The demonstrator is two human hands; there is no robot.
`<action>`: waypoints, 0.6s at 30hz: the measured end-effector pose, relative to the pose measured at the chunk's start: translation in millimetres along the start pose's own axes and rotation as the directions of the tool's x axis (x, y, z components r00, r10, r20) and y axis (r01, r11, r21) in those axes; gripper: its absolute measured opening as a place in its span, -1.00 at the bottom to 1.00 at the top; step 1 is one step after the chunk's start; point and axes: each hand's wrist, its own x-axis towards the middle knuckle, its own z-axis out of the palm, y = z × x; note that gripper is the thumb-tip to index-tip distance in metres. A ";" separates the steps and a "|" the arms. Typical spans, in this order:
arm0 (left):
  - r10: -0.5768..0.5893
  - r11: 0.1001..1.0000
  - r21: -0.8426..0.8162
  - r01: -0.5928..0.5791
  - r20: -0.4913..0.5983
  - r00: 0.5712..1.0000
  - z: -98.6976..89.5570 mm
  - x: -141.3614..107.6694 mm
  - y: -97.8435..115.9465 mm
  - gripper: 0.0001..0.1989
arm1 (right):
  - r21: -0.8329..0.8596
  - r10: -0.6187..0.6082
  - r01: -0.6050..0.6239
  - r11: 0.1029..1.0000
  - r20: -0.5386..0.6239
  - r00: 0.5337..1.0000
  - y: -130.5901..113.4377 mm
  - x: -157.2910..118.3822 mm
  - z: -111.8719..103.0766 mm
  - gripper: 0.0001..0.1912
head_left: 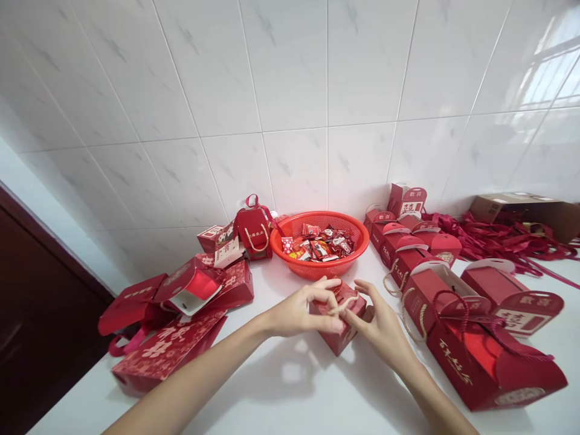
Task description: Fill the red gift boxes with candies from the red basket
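Observation:
A small red gift box (339, 341) stands on the white table in front of me, with a cream rope handle (347, 304) across its top. My left hand (301, 311) grips the box from the left, its thumb and fingers bent over the top by the rope. From the right, my right hand (379, 326) closes on the same box, thumb tip near the rope and fingers along the far right side. Parts of the box lid are hidden by my fingers. Just beyond it sits an orange-red plastic basket (290, 269) holding several wrapped sweets (319, 244).
Several red boxes (457, 356) with rope handles line the right side. Behind them lie dark red ribbons (484, 241) and an open cardboard box (539, 211). More red boxes and bags (170, 350) are piled on the left. A tiled wall (294, 72) rises behind the table.

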 end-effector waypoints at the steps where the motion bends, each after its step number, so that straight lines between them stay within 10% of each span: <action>1: 0.007 0.996 0.085 -0.010 0.031 0.999 1.1 -1.3 -1.1 -0.71 | -0.009 -0.006 0.006 1.000 0.003 1.000 -0.1 -0.2 -0.2 -0.42; 6: 0.059 0.932 0.347 -0.107 0.146 0.987 6.4 -4.5 -0.7 -0.86 | -0.071 -0.064 0.064 0.995 0.005 0.998 -3.6 -4.8 -3.6 -0.43; 18: 0.057 0.944 0.315 -0.096 0.130 0.990 6.8 -7.6 2.4 -0.82 | -0.255 -0.175 0.176 0.951 0.030 0.984 -15.7 -23.2 -0.6 -0.38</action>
